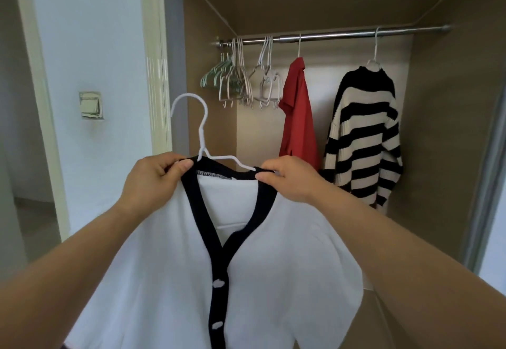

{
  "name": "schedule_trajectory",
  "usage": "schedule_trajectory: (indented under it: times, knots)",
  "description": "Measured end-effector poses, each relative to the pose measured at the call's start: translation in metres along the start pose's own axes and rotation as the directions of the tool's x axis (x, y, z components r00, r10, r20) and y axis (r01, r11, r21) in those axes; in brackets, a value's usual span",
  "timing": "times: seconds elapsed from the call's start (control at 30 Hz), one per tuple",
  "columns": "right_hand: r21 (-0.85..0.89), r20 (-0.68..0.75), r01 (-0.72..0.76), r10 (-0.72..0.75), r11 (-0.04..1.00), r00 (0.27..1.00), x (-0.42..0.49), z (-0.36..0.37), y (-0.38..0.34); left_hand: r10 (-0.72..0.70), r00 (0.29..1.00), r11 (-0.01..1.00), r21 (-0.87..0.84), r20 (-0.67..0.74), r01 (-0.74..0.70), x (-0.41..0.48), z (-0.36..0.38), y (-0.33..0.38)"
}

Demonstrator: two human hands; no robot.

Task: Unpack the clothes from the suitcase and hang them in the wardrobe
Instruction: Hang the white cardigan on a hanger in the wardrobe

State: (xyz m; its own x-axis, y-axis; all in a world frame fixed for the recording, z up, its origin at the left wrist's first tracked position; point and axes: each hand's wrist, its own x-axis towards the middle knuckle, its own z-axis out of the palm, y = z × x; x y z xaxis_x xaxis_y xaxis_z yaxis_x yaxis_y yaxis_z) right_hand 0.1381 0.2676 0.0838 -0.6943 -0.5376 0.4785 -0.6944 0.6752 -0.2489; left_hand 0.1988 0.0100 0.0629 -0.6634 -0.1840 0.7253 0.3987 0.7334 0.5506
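Note:
A white cardigan [287, 266] with black trim and white buttons hangs on a white wire hanger [201, 129], held up in front of the open wardrobe. My left hand [156, 181] pinches the collar at its left shoulder. My right hand [287, 177] pinches the collar and the hanger's arm at the right shoulder. The hanger's hook points up and left, below and left of the metal rail [342, 35]. On the rail hang a red shirt [298, 118] and a black-and-cream striped sweater [364, 135]. The suitcase is not in view.
Several empty hangers [246, 80] bunch at the rail's left end. The rail is bare between the red shirt and the sweater. A sliding door frame [490, 184] stands at the right; a white door jamb [156, 61] and a wall switch [90, 105] at the left.

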Motion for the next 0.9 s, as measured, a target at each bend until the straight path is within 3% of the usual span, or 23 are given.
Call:
schedule_trajectory:
  times: [0.1, 0.2, 0.27, 0.47, 0.6, 0.67, 0.77, 0.83, 0.9]
  knots:
    - [0.085, -0.074, -0.042, 0.048, 0.995, 0.996, -0.002, -0.005, 0.014, -0.012, 0.99, 0.997, -0.072, 0.138, 0.022, 0.002, -0.013, 0.001]
    - [0.161, -0.123, -0.054, 0.075, 0.985, 0.99, -0.011, -0.015, 0.038, -0.101, 0.97, 0.994, 0.067, 0.22, 0.088, -0.004, -0.036, -0.017]
    - [0.171, -0.106, -0.069, 0.088, 0.983, 0.99, -0.019, -0.02, 0.051, -0.147, 0.959, 0.989, 0.07, 0.243, 0.133, -0.011, -0.042, -0.032]
    - [0.171, -0.043, -0.065, 0.073, 0.983, 0.996, -0.024, -0.023, 0.061, -0.299, 0.94, 0.954, 0.052, 0.165, 0.295, -0.01, -0.027, -0.037]
    - [0.248, -0.026, -0.077, 0.086, 0.966, 0.996, -0.031, -0.034, 0.06, -0.307, 0.949, 0.95, 0.093, 0.074, 0.299, -0.007, -0.016, -0.036]
    - [0.269, -0.096, -0.096, 0.126, 0.958, 0.987, -0.036, -0.038, 0.065, -0.38, 0.905, 0.919, -0.031, 0.194, 0.393, -0.011, -0.015, -0.034]
    - [0.289, -0.16, -0.173, 0.226, 0.942, 0.961, -0.044, -0.045, 0.074, -0.391, 0.836, 0.897, -0.044, 0.386, 0.44, -0.02, -0.023, -0.048]
    - [0.279, -0.095, -0.226, 0.261, 0.933, 0.961, -0.046, -0.047, 0.077, -0.385, 0.871, 0.913, -0.011, 0.305, 0.408, -0.018, -0.027, -0.054]
    - [0.285, -0.048, -0.242, 0.266, 0.927, 0.963, -0.046, -0.047, 0.075, -0.35, 0.933, 0.932, 0.135, 0.086, 0.337, -0.007, -0.021, -0.05]
